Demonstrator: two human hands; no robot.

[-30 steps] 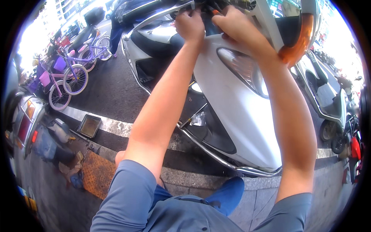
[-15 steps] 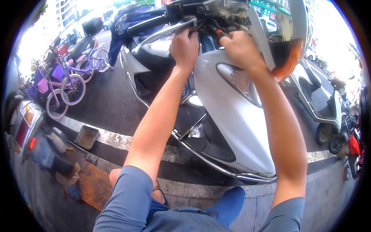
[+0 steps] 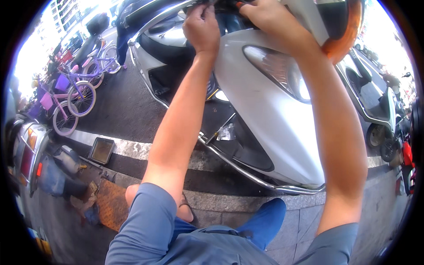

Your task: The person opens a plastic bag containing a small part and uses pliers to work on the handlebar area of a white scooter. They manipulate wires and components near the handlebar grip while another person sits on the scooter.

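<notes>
Left hand: the left hand is reaching up to the top of the scooter, fingers curled together on a dark part at the picture's upper edge; what exactly they are pinching cannot be told.
Right hand: the right hand is lying just beside the left, fingers bent over the same dark part near a small orange bit; whether they are clamping it cannot be told.
Scooter: the white scooter is standing right in front of the person, its headlight facing the camera and its chrome guard running along the kerb.
Helmet: an orange helmet is hanging at the upper right, touching the right forearm.
Left side: pink and purple bicycles are standing well apart across the asphalt.
Right side: another scooter is standing near.
Below: the person's blue trousers are showing at the kerb.
</notes>
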